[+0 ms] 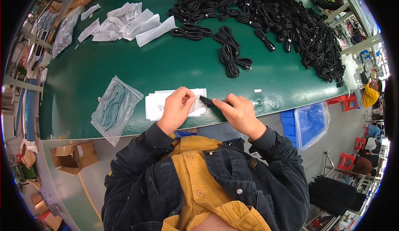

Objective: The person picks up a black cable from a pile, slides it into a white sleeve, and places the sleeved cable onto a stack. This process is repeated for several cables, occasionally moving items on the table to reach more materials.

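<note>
the left hand [178, 109] rests over a stack of white packets [154, 107] near the front edge of the green worktop [183, 71], its thumb and forefinger pinching the edge of the top packet. the right hand [240, 115] is just beside it, thumb and forefinger pinching a slim black thing [206, 101], too small to make out, whose tip reaches the right end of the stack. to the left lies a clear bag [129, 94] with a striped blue-green bundle [110, 108] inside. farther back are a loose pile of white bags [124, 23] and, to the right, a big heap of coiled black cables [266, 6]; a few coils [229, 58] lie apart, nearer the hands. a blue bin [305, 125] stands at the right, below the worktop's edge.
</note>
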`<state>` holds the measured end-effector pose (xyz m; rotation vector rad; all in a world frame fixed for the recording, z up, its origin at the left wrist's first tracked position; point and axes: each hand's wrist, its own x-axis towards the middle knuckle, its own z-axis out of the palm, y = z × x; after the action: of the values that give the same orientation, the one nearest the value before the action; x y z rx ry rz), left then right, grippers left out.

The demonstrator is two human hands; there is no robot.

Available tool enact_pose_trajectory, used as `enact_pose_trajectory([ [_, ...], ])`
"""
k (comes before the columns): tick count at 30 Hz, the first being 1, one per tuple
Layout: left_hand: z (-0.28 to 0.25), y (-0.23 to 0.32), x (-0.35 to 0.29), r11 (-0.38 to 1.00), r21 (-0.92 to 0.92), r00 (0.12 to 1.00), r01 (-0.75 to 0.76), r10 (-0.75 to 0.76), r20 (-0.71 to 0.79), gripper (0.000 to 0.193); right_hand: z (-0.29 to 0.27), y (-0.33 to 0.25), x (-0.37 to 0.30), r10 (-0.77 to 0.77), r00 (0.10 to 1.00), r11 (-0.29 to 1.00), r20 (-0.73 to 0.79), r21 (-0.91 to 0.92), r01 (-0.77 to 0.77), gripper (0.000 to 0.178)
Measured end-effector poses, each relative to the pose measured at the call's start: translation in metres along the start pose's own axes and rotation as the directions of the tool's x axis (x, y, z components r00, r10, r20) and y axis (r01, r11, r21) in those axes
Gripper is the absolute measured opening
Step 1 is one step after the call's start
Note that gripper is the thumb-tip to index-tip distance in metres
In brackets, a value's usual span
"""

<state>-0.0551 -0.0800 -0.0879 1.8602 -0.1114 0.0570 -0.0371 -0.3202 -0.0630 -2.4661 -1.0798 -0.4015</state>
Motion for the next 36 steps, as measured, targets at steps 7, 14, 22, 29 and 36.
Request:
enact_pose_trajectory([
  [7, 0.001, 0.018, -0.005, 0.816, 0.319, 0.875, -0.482, 0.468, 0.124, 0.012, 0.029, 0.006, -0.006, 0.308, 0.863, 0.483, 0.402, 0.715, -0.505, 0.029],
  [14, -0.008, 0.037, 0.004, 0.875, 0.258, 0.909, -0.410, 0.416, 0.034, 0.012, 0.020, -0.007, 0.020, 0.183, 0.983, 0.686, 0.001, 0.716, -0.129, 0.024],
  [22, -0.073, 0.055, 0.070, 0.880, -0.476, 0.998, 0.010, -0.041, -0.056, 0.007, -0.008, 0.030, 0.078, 0.146, 0.925, 0.909, -0.351, 0.416, 0.014, 0.022],
  [29, -0.081, 0.062, 0.078, 0.833, 0.469, 0.817, -0.293, 0.473, -0.330, 0.029, 0.021, 0.117, 0.074, 0.277, 0.947, 0.915, -0.161, -0.255, -0.311, 0.030],
  [36, -0.013, 0.007, -0.006, 0.842, 0.411, 0.936, -0.349, 0.297, 0.188, 0.019, 0.030, 0.075, 0.065, 0.201, 0.974, 0.922, -0.103, -0.316, -0.224, 0.033],
])
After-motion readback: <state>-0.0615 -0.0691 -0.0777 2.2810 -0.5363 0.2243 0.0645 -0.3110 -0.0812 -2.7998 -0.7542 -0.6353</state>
